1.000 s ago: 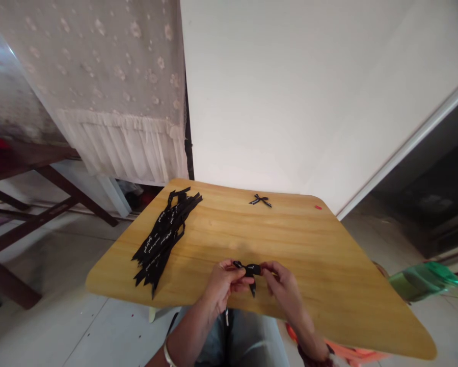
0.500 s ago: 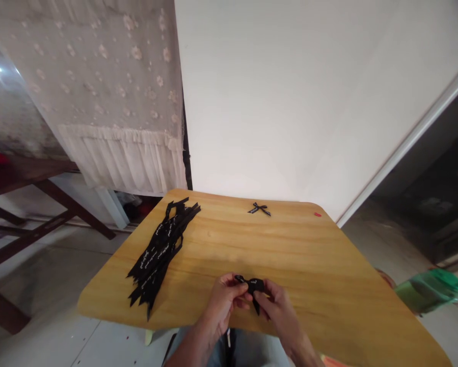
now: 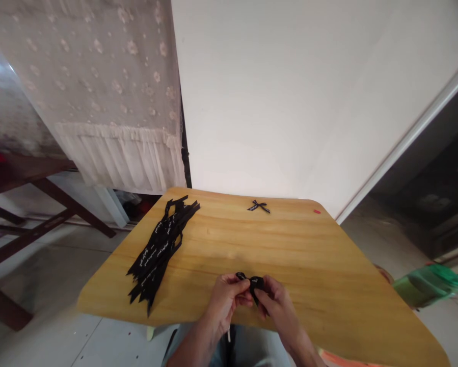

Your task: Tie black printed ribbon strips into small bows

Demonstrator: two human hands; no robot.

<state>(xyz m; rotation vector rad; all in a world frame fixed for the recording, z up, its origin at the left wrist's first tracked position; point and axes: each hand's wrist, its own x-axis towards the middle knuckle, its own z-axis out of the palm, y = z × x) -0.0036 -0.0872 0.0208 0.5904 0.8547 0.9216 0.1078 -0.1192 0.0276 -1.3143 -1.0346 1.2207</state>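
Between my hands, just above the near edge of the table, is a black ribbon bow (image 3: 256, 283) with small white lettering. My left hand (image 3: 229, 295) pinches its left loop and middle between thumb and fingers. On the other side, my right hand (image 3: 276, 300) is closed on the right loop and the tail hanging below it. Fingers partly cover the bow's knot. A pile of black ribbon strips (image 3: 162, 250) with white lettering lies on the left of the table. One thin tied black bow (image 3: 259, 206) rests near the far edge.
The wooden table (image 3: 328, 265) has rounded corners and meets a white wall panel (image 3: 270, 102). A small red piece (image 3: 317, 211) lies at the far right corner. A green translucent container (image 3: 429, 288) stands to the right. A dark wooden frame (image 3: 60, 204) is at left, beside a lace curtain (image 3: 125, 102).
My fingers have shifted slightly on the ribbon. The bow's right loop looks more rounded and narrower, and its tail is more covered by my right hand. The view has tilted slightly.
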